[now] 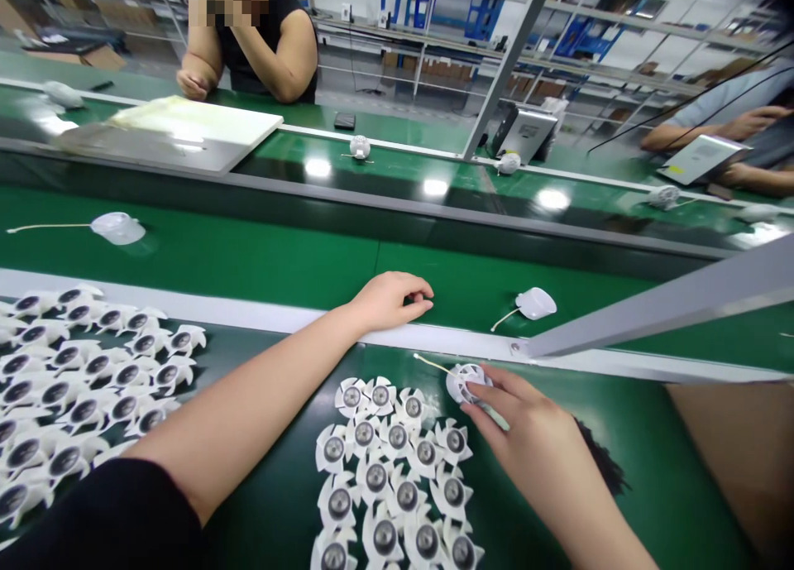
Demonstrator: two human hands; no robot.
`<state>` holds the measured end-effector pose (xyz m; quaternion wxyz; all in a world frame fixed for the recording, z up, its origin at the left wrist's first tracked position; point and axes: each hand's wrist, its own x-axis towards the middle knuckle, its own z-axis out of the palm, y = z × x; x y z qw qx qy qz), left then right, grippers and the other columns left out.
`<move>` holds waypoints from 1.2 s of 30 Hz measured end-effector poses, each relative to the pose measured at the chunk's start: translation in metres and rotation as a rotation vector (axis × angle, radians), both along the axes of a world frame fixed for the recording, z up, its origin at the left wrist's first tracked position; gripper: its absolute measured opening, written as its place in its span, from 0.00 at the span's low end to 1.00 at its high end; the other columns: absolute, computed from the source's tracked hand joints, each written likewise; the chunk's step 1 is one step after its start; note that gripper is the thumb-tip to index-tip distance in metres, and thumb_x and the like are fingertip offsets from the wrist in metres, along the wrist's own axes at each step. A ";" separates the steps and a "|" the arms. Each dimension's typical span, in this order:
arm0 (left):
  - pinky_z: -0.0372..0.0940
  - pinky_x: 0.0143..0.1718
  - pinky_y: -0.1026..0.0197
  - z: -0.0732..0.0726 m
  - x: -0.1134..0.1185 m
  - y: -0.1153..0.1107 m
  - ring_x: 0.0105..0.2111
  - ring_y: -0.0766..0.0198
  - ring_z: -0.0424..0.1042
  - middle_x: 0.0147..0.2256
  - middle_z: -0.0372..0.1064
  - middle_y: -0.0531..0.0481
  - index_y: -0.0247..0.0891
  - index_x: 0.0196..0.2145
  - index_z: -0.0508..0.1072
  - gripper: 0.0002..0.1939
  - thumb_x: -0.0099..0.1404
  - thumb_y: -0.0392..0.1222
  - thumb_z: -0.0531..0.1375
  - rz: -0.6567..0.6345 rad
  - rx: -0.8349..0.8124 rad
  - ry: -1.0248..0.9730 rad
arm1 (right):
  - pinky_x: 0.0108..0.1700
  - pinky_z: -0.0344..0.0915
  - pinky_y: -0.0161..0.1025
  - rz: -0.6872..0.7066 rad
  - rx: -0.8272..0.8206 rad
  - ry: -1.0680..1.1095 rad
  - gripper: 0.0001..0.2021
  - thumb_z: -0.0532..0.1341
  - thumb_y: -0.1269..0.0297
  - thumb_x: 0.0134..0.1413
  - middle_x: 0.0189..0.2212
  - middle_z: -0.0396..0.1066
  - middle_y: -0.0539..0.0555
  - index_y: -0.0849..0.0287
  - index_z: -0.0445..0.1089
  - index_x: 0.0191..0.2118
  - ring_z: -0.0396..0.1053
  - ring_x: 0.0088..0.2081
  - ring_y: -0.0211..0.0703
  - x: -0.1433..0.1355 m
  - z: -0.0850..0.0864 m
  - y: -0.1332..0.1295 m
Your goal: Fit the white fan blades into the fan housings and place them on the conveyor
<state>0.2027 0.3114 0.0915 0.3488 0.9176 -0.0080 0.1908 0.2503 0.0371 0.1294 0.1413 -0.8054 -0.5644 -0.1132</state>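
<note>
Grasping white housing (pixel 464 383) in right hand (pixel 527 421), near impellers (pixel 397 438); holding left hand (pixel 389 300) released, loosely curled, over green belt (pixel 298 260).

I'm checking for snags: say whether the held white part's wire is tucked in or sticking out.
Sticking out: the wire extends from the white part in the right hand, its tip visible outside.

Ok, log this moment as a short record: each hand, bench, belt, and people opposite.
Left hand: at the green belt's near edge, fingers loosely curled, nothing visible in it
Right hand: holding a white slotted housing with a thin cord
Bench: white fan wheels between the forearms; another group at left
Green belt: two corded white cups, one far left, one nearer the right hand
People: one at left, another at right
</note>
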 end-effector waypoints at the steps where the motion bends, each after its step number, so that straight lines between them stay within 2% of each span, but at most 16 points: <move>1: 0.64 0.37 0.62 0.000 0.000 0.000 0.34 0.63 0.72 0.33 0.74 0.53 0.39 0.41 0.76 0.08 0.66 0.40 0.60 0.002 0.006 0.001 | 0.31 0.76 0.44 -0.013 -0.016 0.004 0.15 0.54 0.62 0.63 0.43 0.77 0.58 0.56 0.79 0.37 0.78 0.33 0.49 0.000 0.000 0.001; 5: 0.65 0.38 0.60 -0.001 -0.001 -0.002 0.36 0.61 0.73 0.33 0.74 0.52 0.40 0.41 0.76 0.08 0.66 0.40 0.60 0.012 0.034 -0.005 | 0.33 0.75 0.44 -0.055 -0.045 0.100 0.09 0.61 0.64 0.58 0.43 0.77 0.57 0.55 0.80 0.37 0.77 0.34 0.49 0.001 -0.003 -0.001; 9: 0.65 0.37 0.61 -0.001 -0.003 -0.003 0.35 0.61 0.73 0.33 0.74 0.53 0.41 0.41 0.77 0.07 0.65 0.40 0.61 0.061 -0.004 -0.054 | 0.39 0.74 0.40 -0.064 0.007 0.356 0.08 0.64 0.62 0.57 0.44 0.74 0.56 0.54 0.79 0.41 0.76 0.39 0.46 0.007 -0.010 0.009; 13: 0.66 0.41 0.60 -0.001 -0.002 0.002 0.36 0.61 0.73 0.35 0.75 0.52 0.41 0.39 0.76 0.10 0.69 0.46 0.58 0.249 -0.174 -0.163 | 0.43 0.73 0.38 -0.114 0.000 0.436 0.13 0.62 0.65 0.57 0.54 0.68 0.60 0.57 0.75 0.48 0.74 0.42 0.44 0.023 -0.012 0.041; 16: 0.67 0.42 0.60 -0.002 -0.001 0.011 0.39 0.61 0.73 0.37 0.74 0.49 0.38 0.43 0.73 0.20 0.76 0.50 0.45 0.418 -0.262 -0.267 | 0.45 0.72 0.37 -0.167 0.005 0.382 0.19 0.56 0.72 0.58 0.59 0.62 0.64 0.62 0.70 0.54 0.73 0.42 0.41 0.047 -0.009 0.065; 19: 0.67 0.45 0.59 -0.001 -0.002 0.018 0.42 0.60 0.73 0.40 0.73 0.45 0.37 0.47 0.69 0.24 0.77 0.50 0.37 0.558 -0.305 -0.364 | 0.57 0.63 0.47 -0.246 0.004 0.273 0.26 0.53 0.82 0.51 0.61 0.58 0.65 0.63 0.68 0.56 0.62 0.58 0.54 0.079 -0.004 0.077; 21: 0.65 0.50 0.56 0.002 -0.005 0.019 0.46 0.58 0.71 0.44 0.71 0.43 0.37 0.47 0.69 0.22 0.77 0.50 0.40 0.604 -0.297 -0.421 | 0.57 0.60 0.55 -0.295 -0.034 0.231 0.32 0.53 0.86 0.44 0.62 0.57 0.66 0.61 0.69 0.56 0.55 0.61 0.62 0.098 -0.003 0.081; 22: 0.63 0.52 0.54 0.004 -0.006 0.018 0.48 0.57 0.69 0.46 0.71 0.43 0.38 0.47 0.69 0.19 0.75 0.50 0.44 0.610 -0.275 -0.448 | 0.55 0.61 0.54 -0.305 -0.063 0.230 0.33 0.54 0.87 0.41 0.60 0.59 0.66 0.60 0.70 0.55 0.58 0.60 0.63 0.105 -0.002 0.081; 24: 0.59 0.55 0.50 0.009 -0.009 0.012 0.50 0.54 0.67 0.46 0.70 0.44 0.38 0.44 0.71 0.14 0.71 0.48 0.52 0.556 -0.157 -0.510 | 0.49 0.65 0.48 -0.291 -0.118 0.246 0.30 0.55 0.87 0.39 0.53 0.65 0.64 0.59 0.73 0.49 0.66 0.51 0.57 0.112 0.000 0.079; 25: 0.58 0.55 0.49 0.011 -0.011 0.007 0.49 0.54 0.68 0.44 0.71 0.44 0.39 0.43 0.72 0.12 0.69 0.47 0.55 0.483 -0.067 -0.537 | 0.47 0.65 0.45 -0.274 -0.129 0.254 0.27 0.56 0.86 0.40 0.50 0.67 0.62 0.58 0.73 0.47 0.68 0.47 0.52 0.111 0.002 0.077; 27: 0.60 0.52 0.49 0.015 -0.014 -0.006 0.44 0.54 0.69 0.39 0.73 0.46 0.39 0.38 0.74 0.08 0.66 0.44 0.58 0.240 0.121 -0.550 | 0.44 0.66 0.42 -0.245 -0.116 0.253 0.21 0.60 0.80 0.45 0.46 0.68 0.59 0.58 0.70 0.47 0.69 0.43 0.49 0.098 0.006 0.067; 29: 0.63 0.44 0.53 0.016 -0.015 -0.019 0.37 0.56 0.71 0.31 0.73 0.49 0.40 0.31 0.75 0.08 0.64 0.45 0.59 -0.034 0.208 -0.463 | 0.42 0.67 0.42 -0.264 -0.018 0.277 0.21 0.65 0.67 0.49 0.44 0.68 0.59 0.59 0.65 0.50 0.69 0.41 0.49 0.075 0.010 0.054; 30: 0.63 0.40 0.56 0.017 -0.016 -0.024 0.34 0.58 0.71 0.28 0.72 0.50 0.39 0.29 0.75 0.09 0.63 0.46 0.61 -0.143 0.192 -0.376 | 0.41 0.68 0.42 -0.280 0.056 0.322 0.24 0.66 0.60 0.50 0.42 0.69 0.58 0.59 0.61 0.52 0.70 0.40 0.49 0.062 0.011 0.046; 32: 0.62 0.32 0.61 0.019 -0.016 -0.031 0.30 0.62 0.70 0.26 0.72 0.52 0.39 0.29 0.75 0.12 0.60 0.51 0.65 -0.300 0.080 -0.143 | 0.40 0.69 0.43 -0.287 0.259 0.503 0.29 0.66 0.54 0.52 0.42 0.70 0.57 0.57 0.57 0.56 0.71 0.39 0.49 0.037 0.011 0.030; 34: 0.60 0.28 0.64 0.023 -0.017 -0.032 0.28 0.65 0.70 0.28 0.73 0.54 0.39 0.34 0.77 0.18 0.54 0.56 0.69 -0.407 -0.040 0.108 | 0.44 0.69 0.45 -0.246 0.381 0.604 0.27 0.64 0.55 0.55 0.46 0.70 0.58 0.54 0.57 0.58 0.72 0.43 0.49 0.019 0.009 0.019; 36: 0.59 0.26 0.65 0.027 -0.017 -0.030 0.27 0.66 0.70 0.31 0.74 0.56 0.41 0.40 0.78 0.25 0.49 0.59 0.71 -0.497 -0.092 0.288 | 0.50 0.67 0.48 -0.168 0.409 0.593 0.22 0.64 0.58 0.57 0.51 0.68 0.58 0.52 0.62 0.56 0.70 0.49 0.50 0.010 0.008 0.013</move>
